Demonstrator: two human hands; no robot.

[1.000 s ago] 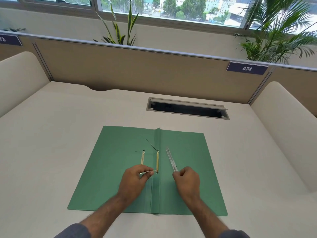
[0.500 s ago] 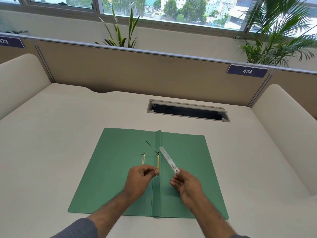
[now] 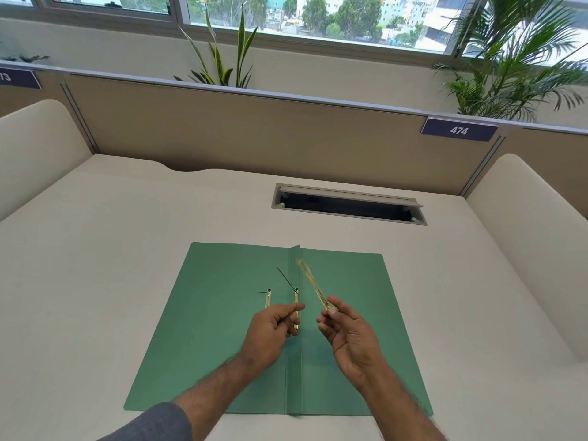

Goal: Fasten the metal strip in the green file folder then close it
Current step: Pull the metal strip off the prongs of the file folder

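The green file folder [image 3: 222,329] lies open and flat on the desk, spine running away from me. My right hand [image 3: 350,332] pinches the near end of the metal strip [image 3: 310,283], which is lifted, blurred, and angled up and to the left over the spine. My left hand [image 3: 270,332] pinches a thin prong of the brass fastener [image 3: 296,300] beside the spine. A second brass bar [image 3: 268,299] lies on the left leaf, and thin dark prongs stick up from both bars' far ends.
The cream desk [image 3: 95,281] has an open cable slot [image 3: 348,208] behind the folder. Rounded side panels stand at left and right [image 3: 534,249], a tan partition with a "474" label [image 3: 458,130] at the back, and plants behind it.
My right hand lifted the metal strip off the right leaf and swung it left, above the spine. My left hand stayed pinched at the fastener.
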